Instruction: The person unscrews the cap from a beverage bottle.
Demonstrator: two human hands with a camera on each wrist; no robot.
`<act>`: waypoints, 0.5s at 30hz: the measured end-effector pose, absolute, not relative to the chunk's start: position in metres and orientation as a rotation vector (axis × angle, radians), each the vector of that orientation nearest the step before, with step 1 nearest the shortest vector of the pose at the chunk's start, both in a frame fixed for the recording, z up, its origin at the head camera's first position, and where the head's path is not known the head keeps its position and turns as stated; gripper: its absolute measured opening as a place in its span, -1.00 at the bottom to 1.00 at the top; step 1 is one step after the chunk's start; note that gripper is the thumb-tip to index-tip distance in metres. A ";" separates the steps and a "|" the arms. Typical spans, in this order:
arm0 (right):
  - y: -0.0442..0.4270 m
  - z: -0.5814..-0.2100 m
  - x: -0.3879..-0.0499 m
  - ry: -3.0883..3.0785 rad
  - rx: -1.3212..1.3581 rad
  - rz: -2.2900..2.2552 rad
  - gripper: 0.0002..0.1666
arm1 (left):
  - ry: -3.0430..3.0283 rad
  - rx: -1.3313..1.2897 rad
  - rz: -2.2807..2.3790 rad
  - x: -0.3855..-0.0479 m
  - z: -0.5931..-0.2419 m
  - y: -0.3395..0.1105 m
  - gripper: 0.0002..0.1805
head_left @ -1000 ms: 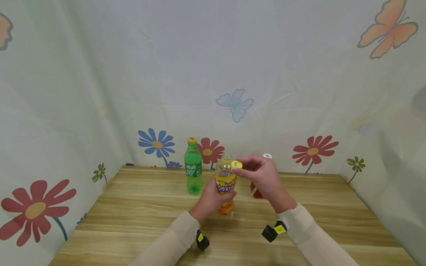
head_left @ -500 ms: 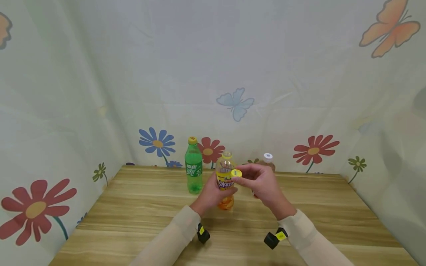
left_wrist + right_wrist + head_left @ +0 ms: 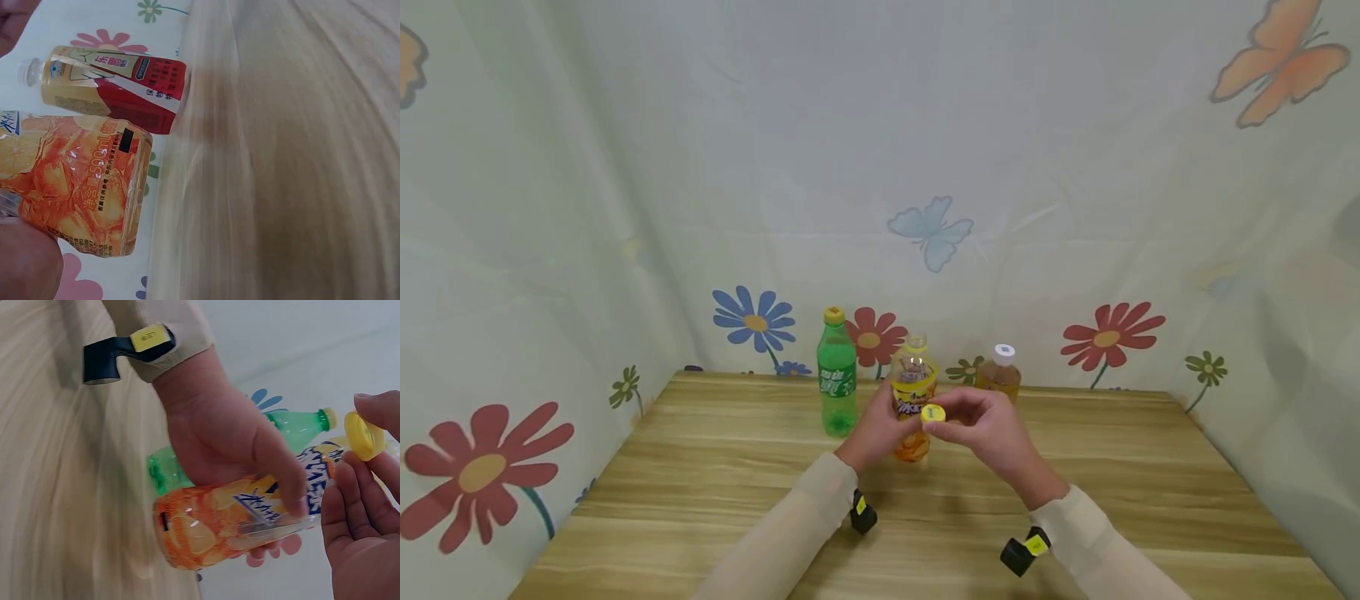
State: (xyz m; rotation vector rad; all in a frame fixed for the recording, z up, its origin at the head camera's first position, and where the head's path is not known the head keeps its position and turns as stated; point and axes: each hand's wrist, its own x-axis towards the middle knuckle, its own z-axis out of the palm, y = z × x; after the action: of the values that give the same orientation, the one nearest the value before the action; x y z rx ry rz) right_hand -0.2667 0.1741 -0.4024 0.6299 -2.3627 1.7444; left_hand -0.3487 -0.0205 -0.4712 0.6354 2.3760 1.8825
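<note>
My left hand [image 3: 878,427] grips an orange drink bottle [image 3: 914,387] with a yellow label round its middle. The bottle stands nearly upright, and its clear neck has no cap on. In the right wrist view, the left thumb and fingers [image 3: 291,544] wrap round the label. My right hand [image 3: 991,423] pinches a yellow bottle cap [image 3: 933,413] between thumb and fingers, in front of the bottle and just right of the left hand. From the right wrist, the hollow inside of the cap [image 3: 365,437] shows. Whether the bottle's base touches the table is hard to tell.
A capped green soda bottle [image 3: 837,379] stands on the wooden table [image 3: 737,467], left of the held bottle. Behind my right hand stands a white-capped bottle [image 3: 1000,377] with a red and yellow label [image 3: 119,87]. A flowered cloth [image 3: 775,208] hangs at the back and sides.
My right hand has carried the cap downward, from beside the bottle's neck to in front of its label. The left hand and bottle have shifted slightly away. The white-capped bottle shows more now.
</note>
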 end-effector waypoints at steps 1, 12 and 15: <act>0.174 -0.405 -0.267 -2.368 0.637 1.753 -0.66 | 2.380 0.633 1.883 -0.349 -0.471 -0.020 -0.21; 0.175 -0.428 -0.270 -2.434 0.711 1.787 -0.66 | 2.352 0.698 1.923 -0.352 -0.463 -0.015 -0.24; 0.175 -0.432 -0.271 -2.448 0.731 1.783 -0.64 | 2.347 0.713 1.922 -0.352 -0.462 -0.015 -0.25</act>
State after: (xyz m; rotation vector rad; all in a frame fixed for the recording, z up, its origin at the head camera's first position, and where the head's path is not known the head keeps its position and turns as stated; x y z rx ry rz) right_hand -0.2709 0.1748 -0.4320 0.7310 -2.4477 1.7830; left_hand -0.3519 -0.0148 -0.4617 0.7134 2.3473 1.9221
